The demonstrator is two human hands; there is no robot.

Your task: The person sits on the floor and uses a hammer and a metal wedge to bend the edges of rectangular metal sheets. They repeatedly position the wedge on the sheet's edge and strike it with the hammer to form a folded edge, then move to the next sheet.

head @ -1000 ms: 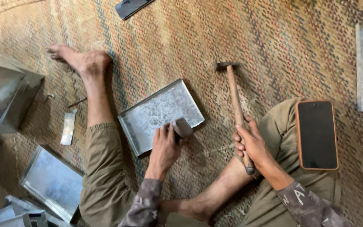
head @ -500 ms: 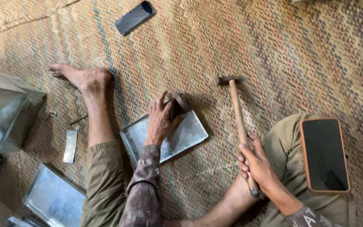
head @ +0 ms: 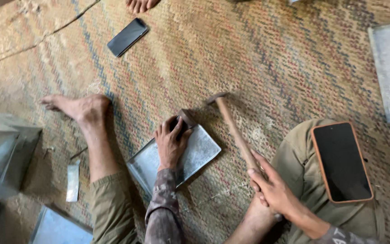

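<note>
On a woven floor mat (head: 271,58), the left hand (head: 171,143) presses a small dark metal block (head: 186,118) against a shallow grey sheet-metal tray (head: 197,153), while right-hand fingers (head: 262,180) grip a raised wooden-handled hammer (head: 233,129); the tray's edge looks still unfinished.

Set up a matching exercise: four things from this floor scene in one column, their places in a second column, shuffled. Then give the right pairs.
Things:
1. hammer
2. phone with orange case
3. black phone
4. metal tray

Places:
A. lying alone on the woven mat, far from the hands
B. under the left hand
C. resting on the person's thigh
D. held by its handle in the right hand

Pairs: 1-D, 2-C, 3-A, 4-B
</note>
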